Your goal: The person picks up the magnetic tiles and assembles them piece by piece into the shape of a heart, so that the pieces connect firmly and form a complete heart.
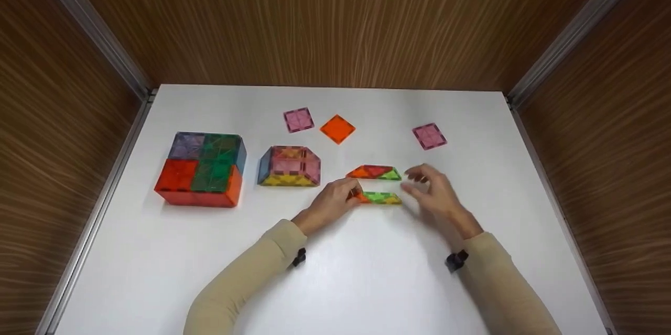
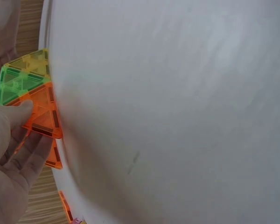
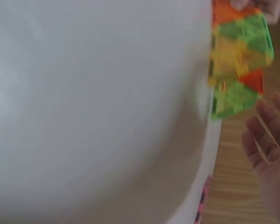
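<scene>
The white tabletop carried translucent plastic tile pieces, the largest a flat box of red, green and purple squares toward the left edge, then a smaller house-like build beside it nearer the middle. Loose square tiles lay toward the far edge: two pink ones and an orange one. Right of centre, two short strips of triangular tiles sat close together, the far strip untouched and the near strip under work. The left hand pinched the orange end of the near strip, thumb and fingers curled on the tile face. The right hand hovered just beside the strip's other end with fingers spread and relaxed, holding nothing. These tiles looked light, stiff and smooth, likely to slide on the glossy tabletop; the joins between triangles seemed the weak points, so a strip would probably fold or part if lifted by one end. Taking hold at both ends, or by the rigid edges, appeared safest. No brand, label or writing could be read anywhere.
</scene>
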Tool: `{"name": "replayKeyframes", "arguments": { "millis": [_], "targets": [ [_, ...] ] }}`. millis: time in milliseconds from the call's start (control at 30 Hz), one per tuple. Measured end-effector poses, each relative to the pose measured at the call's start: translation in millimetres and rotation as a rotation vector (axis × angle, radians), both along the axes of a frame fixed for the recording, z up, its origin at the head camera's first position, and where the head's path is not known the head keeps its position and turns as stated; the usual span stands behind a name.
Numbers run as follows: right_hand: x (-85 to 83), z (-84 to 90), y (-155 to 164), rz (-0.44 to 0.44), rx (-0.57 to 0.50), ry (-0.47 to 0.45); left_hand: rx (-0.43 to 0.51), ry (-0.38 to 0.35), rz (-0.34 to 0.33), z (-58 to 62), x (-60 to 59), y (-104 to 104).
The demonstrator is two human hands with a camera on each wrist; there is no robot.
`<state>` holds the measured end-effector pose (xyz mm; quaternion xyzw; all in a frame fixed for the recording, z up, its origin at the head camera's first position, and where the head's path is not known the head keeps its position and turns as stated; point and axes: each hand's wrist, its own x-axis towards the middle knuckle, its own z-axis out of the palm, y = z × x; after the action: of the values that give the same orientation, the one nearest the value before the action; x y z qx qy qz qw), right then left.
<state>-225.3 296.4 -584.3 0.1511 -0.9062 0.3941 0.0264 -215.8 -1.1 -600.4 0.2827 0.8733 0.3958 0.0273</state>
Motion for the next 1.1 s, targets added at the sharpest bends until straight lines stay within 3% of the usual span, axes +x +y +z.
{"name": "replayKeyframes", "arguments": {
  "millis": [133,267,500,767,933,1100],
  "targets": [
    [-30.5,4.0,21.0,-0.12,0.032,-0.02,-0.002,-0.017,0.006,0.4,-0.4,-0.7],
    [-59.8,-1.4,36.3,-0.201,0.108,0.025,-0.004,-0.029,0.004,0.9,-0.2,-0.4],
    [-96.8,-14.7,49.8,-0.305,0.233,-0.001,-0.004,-0.039,0.003,0.8,2.4,0.3],
    [-118.1,-19.8,49.3,-0.365,0.387,-0.195,-0.017,-0.015,0.01,-0.4,4.1,1.8],
    [-125.1,-15.5,44.2,-0.356,0.447,-0.21,-0.017,-0.008,-0.003,0.6,3.5,2.6],
    [-126.0,-10.8,43.3,-0.338,0.437,-0.241,-0.028,0.015,-0.004,0.6,1.1,1.2]
  ]
}}
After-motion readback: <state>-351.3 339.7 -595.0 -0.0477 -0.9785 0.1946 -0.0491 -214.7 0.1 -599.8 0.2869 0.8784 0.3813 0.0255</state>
